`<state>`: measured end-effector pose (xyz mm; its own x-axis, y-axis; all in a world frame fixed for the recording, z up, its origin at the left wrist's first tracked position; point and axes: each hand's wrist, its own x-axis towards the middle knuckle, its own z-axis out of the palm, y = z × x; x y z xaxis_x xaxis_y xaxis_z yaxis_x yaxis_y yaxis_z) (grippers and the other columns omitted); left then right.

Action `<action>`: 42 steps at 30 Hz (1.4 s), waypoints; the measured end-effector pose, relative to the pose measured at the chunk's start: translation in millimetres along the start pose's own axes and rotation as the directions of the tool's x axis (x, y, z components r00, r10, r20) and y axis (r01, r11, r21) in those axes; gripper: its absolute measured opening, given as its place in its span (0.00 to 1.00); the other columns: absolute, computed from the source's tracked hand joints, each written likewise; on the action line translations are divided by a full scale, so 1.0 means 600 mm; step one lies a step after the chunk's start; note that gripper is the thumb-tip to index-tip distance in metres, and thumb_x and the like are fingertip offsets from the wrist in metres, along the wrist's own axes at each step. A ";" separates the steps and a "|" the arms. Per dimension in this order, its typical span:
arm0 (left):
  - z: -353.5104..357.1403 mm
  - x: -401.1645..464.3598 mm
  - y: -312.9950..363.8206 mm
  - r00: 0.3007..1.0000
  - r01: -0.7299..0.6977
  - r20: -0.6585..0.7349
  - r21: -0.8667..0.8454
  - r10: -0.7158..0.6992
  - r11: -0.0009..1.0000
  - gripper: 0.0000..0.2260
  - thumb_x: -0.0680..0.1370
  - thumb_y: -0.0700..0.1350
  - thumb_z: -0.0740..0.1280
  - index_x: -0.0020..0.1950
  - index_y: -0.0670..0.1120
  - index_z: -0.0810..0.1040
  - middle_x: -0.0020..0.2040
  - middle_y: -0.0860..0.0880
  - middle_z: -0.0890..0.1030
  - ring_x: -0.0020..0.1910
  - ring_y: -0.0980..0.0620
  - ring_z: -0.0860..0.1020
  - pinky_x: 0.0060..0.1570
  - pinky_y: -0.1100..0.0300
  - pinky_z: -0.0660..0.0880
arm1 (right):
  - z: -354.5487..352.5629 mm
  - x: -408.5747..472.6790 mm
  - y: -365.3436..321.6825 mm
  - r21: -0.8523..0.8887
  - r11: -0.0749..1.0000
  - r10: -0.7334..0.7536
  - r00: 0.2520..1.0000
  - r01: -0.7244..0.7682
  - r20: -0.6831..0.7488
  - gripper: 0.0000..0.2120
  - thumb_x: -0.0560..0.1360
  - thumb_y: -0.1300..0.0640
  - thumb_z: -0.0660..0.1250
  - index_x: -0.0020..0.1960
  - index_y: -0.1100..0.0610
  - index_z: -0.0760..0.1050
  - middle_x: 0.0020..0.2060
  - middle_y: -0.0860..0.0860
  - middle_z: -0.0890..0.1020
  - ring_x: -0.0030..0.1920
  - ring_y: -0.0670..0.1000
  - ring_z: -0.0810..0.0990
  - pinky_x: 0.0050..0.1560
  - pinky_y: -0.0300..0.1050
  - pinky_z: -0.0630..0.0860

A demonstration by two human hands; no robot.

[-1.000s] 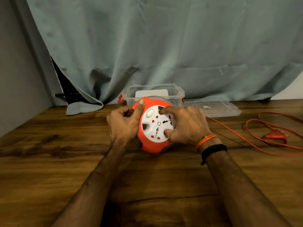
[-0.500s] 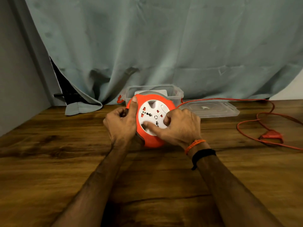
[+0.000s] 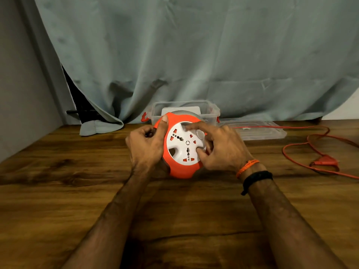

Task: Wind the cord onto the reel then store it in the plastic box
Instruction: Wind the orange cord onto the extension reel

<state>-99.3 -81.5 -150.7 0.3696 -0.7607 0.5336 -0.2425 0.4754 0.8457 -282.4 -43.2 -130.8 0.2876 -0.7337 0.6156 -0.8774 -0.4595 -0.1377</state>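
An orange cord reel (image 3: pixel 180 169) with a white socket face (image 3: pixel 181 145) stands tilted on the wooden table. My left hand (image 3: pixel 145 147) grips its left side, thumb up along the orange rim. My right hand (image 3: pixel 219 147) holds the white face, with the forefinger in an upper recess and the thumb pressed low on the face. The orange cord (image 3: pixel 303 144) runs from behind the reel to the right and loops around its plug (image 3: pixel 324 163). A clear plastic box (image 3: pixel 210 111) stands open just behind the reel.
The box's clear lid (image 3: pixel 260 133) lies flat to the right of the box, with the cord across it. A grey-green curtain (image 3: pixel 194 55) hangs along the back edge. A grey wall (image 3: pixel 23 94) borders the table on the left.
The white face has turned under my right hand. The cord, slack on the table a second ago, has been pulled in and lies closer to the reel; the plug has shifted slightly left.
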 end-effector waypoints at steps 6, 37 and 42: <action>0.002 -0.006 0.004 0.995 -0.071 0.067 -0.001 0.071 0.998 0.30 0.69 0.68 0.68 0.36 0.39 0.83 0.33 0.41 0.84 0.36 0.37 0.82 0.39 0.44 0.81 | 0.010 0.001 0.004 -0.104 0.994 -0.018 0.999 0.022 0.032 0.31 0.66 0.52 0.67 0.68 0.45 0.69 0.38 0.52 0.82 0.43 0.58 0.79 0.51 0.51 0.76; -0.001 0.002 0.002 0.996 -0.006 -0.088 0.024 0.008 1.000 0.22 0.74 0.62 0.70 0.31 0.46 0.80 0.30 0.47 0.83 0.37 0.42 0.82 0.45 0.48 0.80 | -0.001 0.000 -0.009 0.055 0.998 0.046 0.990 -0.039 -0.131 0.15 0.65 0.50 0.68 0.51 0.48 0.75 0.22 0.46 0.71 0.30 0.51 0.74 0.41 0.49 0.76; -0.001 -0.001 0.001 0.996 -0.061 -0.064 0.041 0.063 0.997 0.30 0.71 0.67 0.68 0.35 0.39 0.82 0.33 0.39 0.83 0.37 0.39 0.81 0.41 0.46 0.79 | -0.002 -0.001 -0.004 -0.038 0.999 0.013 1.000 -0.014 -0.028 0.29 0.65 0.53 0.67 0.66 0.43 0.70 0.24 0.42 0.66 0.34 0.53 0.74 0.46 0.49 0.76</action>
<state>-99.2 -80.5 -150.2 0.4104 -0.6992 0.5854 -0.3008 0.5022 0.8108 -280.6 -41.2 -129.9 0.2652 -0.7254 0.6352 -0.8953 -0.4298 -0.1172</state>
